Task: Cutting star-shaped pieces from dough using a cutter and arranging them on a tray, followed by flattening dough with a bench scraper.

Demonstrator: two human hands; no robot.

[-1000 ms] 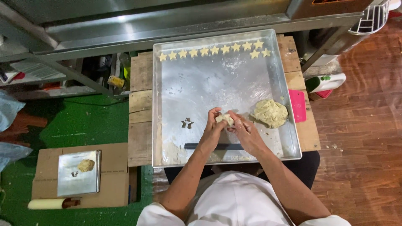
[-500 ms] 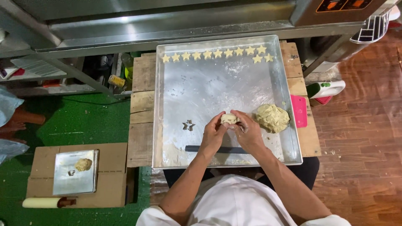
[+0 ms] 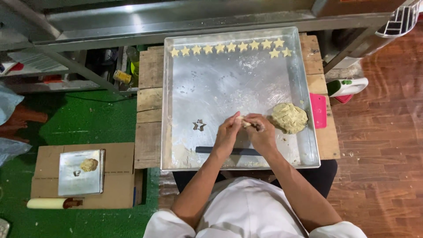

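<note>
A small piece of dough [image 3: 243, 122] is pinched between the fingertips of the left hand [image 3: 228, 133] and the right hand [image 3: 261, 132], both closed on it, just above the metal tray [image 3: 211, 88]. A larger dough lump [image 3: 289, 117] is seen just right of the right hand; a star cutter [image 3: 199, 125] lies left of the left hand.

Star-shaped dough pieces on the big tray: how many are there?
12. Ten star-shaped dough pieces form a row along the far edge of the large metal tray; two more sit just below the row's right end. None seem hidden.
</note>
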